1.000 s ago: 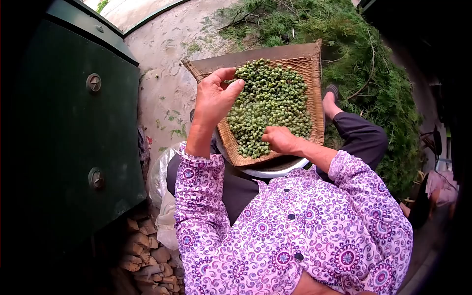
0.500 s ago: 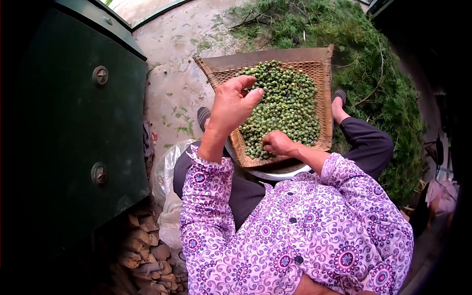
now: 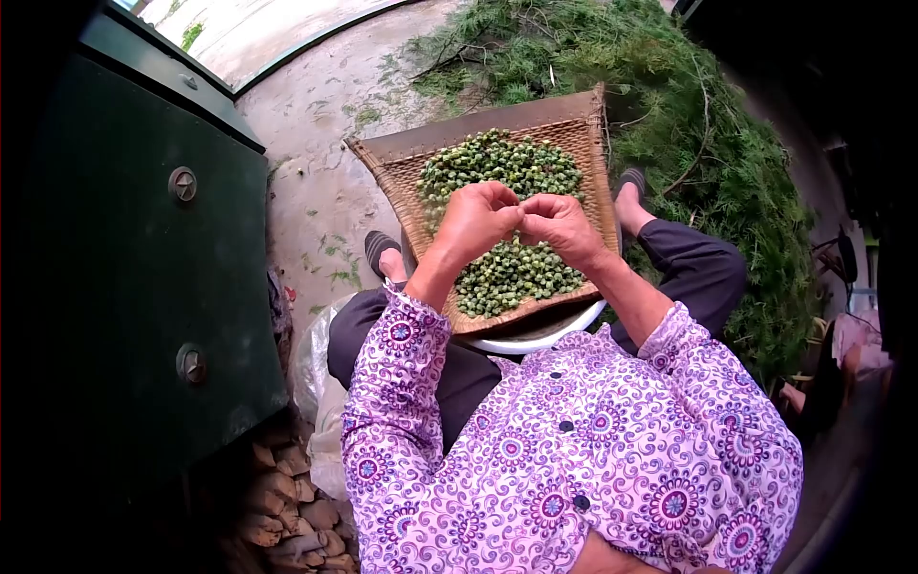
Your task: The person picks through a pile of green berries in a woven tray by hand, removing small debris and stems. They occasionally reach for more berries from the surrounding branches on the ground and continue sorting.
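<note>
My left hand (image 3: 480, 222) and my right hand (image 3: 564, 228) meet above a woven wicker scoop basket (image 3: 402, 158). Thumbs and fingers on both sides are pinched, the tips touching or nearly so. Whatever sits between them is too small or hidden to make out. Below the hands, a heap of small round green berry-like pods (image 3: 521, 277) covers much of the basket's floor. The basket slopes toward me and its near edge rests over the white rim of a basin (image 3: 535, 342) between my legs.
Cut green feathery branches (image 3: 736, 220) lie piled on the right. On the left stand a dark green metal door (image 3: 124, 258) and a clear plastic bag (image 3: 330, 430). Split firewood (image 3: 292, 507) is stacked at the lower left. Green scraps litter the concrete floor (image 3: 311, 143).
My right hand has risen from the pods and come up to my left hand, which has lowered slightly. Their fingertips now meet. The view has shifted a little.
</note>
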Tool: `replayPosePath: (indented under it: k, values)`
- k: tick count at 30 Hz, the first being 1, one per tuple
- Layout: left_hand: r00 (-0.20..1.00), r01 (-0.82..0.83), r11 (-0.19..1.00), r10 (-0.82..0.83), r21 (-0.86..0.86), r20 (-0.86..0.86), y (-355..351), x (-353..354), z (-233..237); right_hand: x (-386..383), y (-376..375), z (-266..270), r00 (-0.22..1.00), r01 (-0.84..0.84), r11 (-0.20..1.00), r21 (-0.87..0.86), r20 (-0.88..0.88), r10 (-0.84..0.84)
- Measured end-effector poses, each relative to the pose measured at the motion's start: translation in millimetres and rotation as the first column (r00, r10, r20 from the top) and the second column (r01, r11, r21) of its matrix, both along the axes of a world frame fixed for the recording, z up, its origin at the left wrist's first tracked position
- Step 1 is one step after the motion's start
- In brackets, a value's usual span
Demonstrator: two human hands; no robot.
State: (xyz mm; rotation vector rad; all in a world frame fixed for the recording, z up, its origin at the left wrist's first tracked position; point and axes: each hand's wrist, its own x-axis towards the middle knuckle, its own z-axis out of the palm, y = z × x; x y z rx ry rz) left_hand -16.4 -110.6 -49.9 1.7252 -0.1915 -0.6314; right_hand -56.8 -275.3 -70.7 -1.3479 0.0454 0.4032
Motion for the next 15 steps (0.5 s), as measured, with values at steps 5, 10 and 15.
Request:
replayPosePath:
  k: [5,10,15]
  values:
    - [1.0,-0.005,0.999,0.004,-0.046,-0.03,-7,4,8,2,-9,4,0.997,0.075,0.997,-0.003,-0.002,-0.075]
    - [1.0,-0.02,0.99,0.016,-0.139,-0.027,-14,5,12,8,-16,1,0.95,0.293,0.939,0.182,-0.161,-0.266]
    - [0.967,-0.012,0.973,-0.047,0.229,0.249,-3,12,8,-6,-80,-10,0.95,0.225,0.974,-0.04,-0.213,-0.228]
